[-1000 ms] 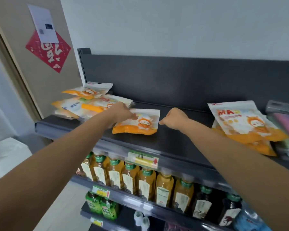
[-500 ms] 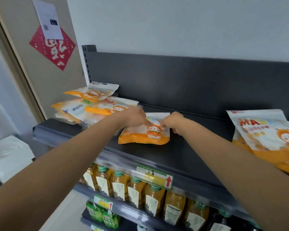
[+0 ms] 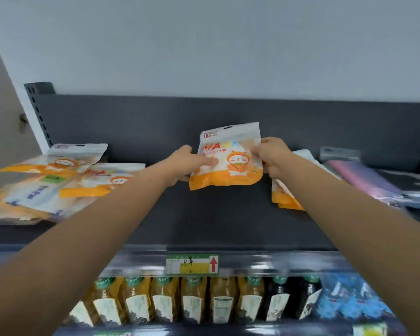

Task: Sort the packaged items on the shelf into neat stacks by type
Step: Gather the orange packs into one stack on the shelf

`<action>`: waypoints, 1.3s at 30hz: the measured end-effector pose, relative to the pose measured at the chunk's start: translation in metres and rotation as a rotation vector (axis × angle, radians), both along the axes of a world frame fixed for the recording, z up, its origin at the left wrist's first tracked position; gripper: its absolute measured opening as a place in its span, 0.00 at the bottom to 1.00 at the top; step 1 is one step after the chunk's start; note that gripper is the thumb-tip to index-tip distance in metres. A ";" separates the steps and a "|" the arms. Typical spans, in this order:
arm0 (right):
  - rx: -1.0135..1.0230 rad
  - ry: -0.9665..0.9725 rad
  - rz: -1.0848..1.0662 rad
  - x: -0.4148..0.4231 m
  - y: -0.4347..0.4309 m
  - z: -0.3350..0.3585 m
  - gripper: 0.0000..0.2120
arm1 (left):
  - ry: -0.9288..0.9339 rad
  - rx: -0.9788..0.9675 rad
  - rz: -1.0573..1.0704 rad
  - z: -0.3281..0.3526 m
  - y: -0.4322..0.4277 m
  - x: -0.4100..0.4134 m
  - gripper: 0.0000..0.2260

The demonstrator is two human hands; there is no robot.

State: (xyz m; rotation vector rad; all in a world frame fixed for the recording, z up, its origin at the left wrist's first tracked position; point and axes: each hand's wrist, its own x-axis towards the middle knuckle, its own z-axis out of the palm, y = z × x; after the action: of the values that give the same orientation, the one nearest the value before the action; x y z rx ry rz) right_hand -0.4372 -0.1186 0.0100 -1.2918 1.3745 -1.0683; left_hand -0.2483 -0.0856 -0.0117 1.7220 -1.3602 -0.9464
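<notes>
Orange snack pouch (image 3: 226, 163): held up over shelf (image 3: 216, 226), left hand (image 3: 187, 163) & right hand (image 3: 274, 158) each pinching a side edge; prob. light, floppy, slick film, best held by side seams.

One orange pouch (image 3: 226, 166) shows mid-frame, at least four more in the left pile (image 3: 34, 197), at least two in the right pile (image 3: 281, 200). Lower frame: about seven amber bottles (image 3: 194, 304), two dark bottles (image 3: 277, 304), one price tag (image 3: 192, 263).
</notes>
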 end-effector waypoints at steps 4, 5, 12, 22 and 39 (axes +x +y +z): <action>-0.015 -0.048 -0.128 -0.052 -0.007 0.014 0.11 | 0.206 -0.001 -0.084 0.007 -0.019 -0.054 0.29; -0.022 -0.078 -0.162 -0.064 -0.011 0.016 0.12 | 0.219 -0.019 -0.078 0.009 -0.024 -0.070 0.26; -0.127 0.153 -0.183 -0.142 -0.052 0.005 0.22 | 0.113 -0.015 -0.025 0.002 -0.058 -0.165 0.18; -0.095 0.691 0.114 -0.180 -0.093 -0.036 0.24 | 0.069 0.093 0.085 -0.023 -0.085 -0.223 0.27; -0.133 0.640 0.086 -0.178 -0.108 -0.038 0.28 | 0.179 0.125 0.059 -0.014 -0.096 -0.219 0.25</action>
State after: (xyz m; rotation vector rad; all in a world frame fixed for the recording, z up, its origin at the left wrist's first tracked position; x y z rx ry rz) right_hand -0.6153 -0.2267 -0.0276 -1.8768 1.7052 -0.7169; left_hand -0.4674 -0.1816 -0.0254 1.7141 -1.1497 -1.1436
